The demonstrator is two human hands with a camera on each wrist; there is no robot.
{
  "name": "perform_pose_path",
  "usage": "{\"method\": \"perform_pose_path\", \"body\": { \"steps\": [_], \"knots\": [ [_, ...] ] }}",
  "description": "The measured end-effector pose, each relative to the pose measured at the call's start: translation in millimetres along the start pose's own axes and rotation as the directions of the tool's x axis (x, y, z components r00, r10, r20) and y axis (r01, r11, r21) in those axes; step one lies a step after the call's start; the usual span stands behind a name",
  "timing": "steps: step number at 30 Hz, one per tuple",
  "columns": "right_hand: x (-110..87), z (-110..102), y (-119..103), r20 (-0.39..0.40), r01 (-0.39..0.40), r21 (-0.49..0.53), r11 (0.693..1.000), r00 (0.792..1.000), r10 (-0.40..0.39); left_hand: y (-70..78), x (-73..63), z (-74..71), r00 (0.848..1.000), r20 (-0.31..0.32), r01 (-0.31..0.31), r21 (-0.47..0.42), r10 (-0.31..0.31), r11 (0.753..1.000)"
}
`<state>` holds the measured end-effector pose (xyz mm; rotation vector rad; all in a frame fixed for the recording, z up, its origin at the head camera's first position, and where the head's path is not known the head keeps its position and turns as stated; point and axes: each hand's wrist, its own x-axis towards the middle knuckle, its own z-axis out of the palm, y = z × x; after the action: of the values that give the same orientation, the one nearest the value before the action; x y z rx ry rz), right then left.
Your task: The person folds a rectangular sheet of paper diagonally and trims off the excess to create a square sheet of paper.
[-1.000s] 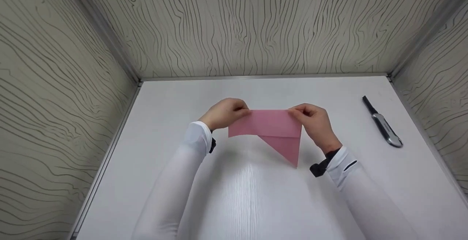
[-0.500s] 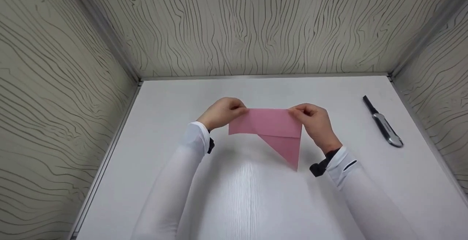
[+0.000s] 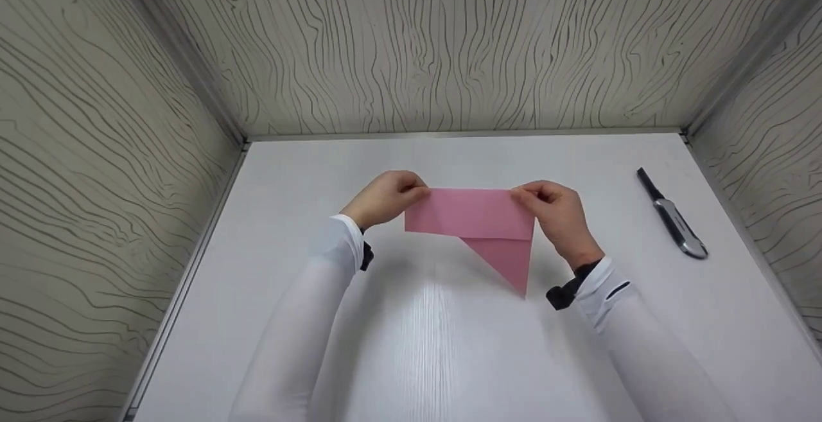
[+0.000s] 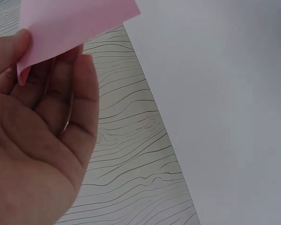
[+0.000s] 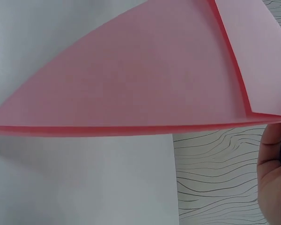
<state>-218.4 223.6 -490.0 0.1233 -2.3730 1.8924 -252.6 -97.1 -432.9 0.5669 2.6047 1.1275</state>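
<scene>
Both arms [image 3: 298, 329] reach forward, left grip [image 3: 385, 197] and right grip [image 3: 563, 218] pinching; right fingers [image 5: 271, 146] apparently curled.

Smooth, matt paper [image 3: 483, 213] against a glossy table [image 3: 420, 351] that throws the light right back! Walls [image 3: 437, 43] in matt wood-look finish, rails [image 3: 172, 48] of dull metal, sleeves [image 3: 289, 338] of smooth cloth, and a knife [image 3: 679, 228] gleaming silvery.

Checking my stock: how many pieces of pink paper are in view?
1: the folded pink paper, pinched near both ends of its top edge by the left hand and right hand. Another sheet could be hidden inside the folds.
</scene>
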Motion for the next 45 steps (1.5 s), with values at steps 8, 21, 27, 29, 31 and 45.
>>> {"method": "perform_pose_path", "body": {
  "steps": [8,21,27,29,31,45],
  "knots": [
    [-0.8,-3,-1,0.006,-0.007,-0.003,1.0,1.0,0.007,-2.4,-0.8,-0.3,1.0,-0.002,0.018,-0.001,-0.018,1.0],
    [-1.0,-5,1,-0.002,-0.013,-0.002,1.0,1.0,0.013,-7.3,-1.9,1.1,0.999,0.018,0.043,-0.017,-0.043,0.999],
    [0.0,-7,3,-0.029,-0.024,0.006,1.0,0.999,0.024,-11.1,-3.3,2.5,0.998,0.021,0.063,-0.083,-0.061,0.995],
    [0.0,-7,3,-0.031,-0.028,-0.003,1.0,0.999,0.028,-11.6,-4.1,2.2,0.997,0.028,0.068,-0.101,-0.066,0.993],
    [0.0,-8,4,-0.026,-0.029,-0.012,0.999,0.999,0.029,-12.2,-4.6,1.8,0.997,0.033,0.071,-0.127,-0.068,0.989],
    [-3.8,-13,1,-0.025,-0.047,-0.008,0.999,0.999,0.047,-21.0,-6.6,0.9,0.975,-0.195,0.075,-0.149,-0.104,0.986]
  ]
}}
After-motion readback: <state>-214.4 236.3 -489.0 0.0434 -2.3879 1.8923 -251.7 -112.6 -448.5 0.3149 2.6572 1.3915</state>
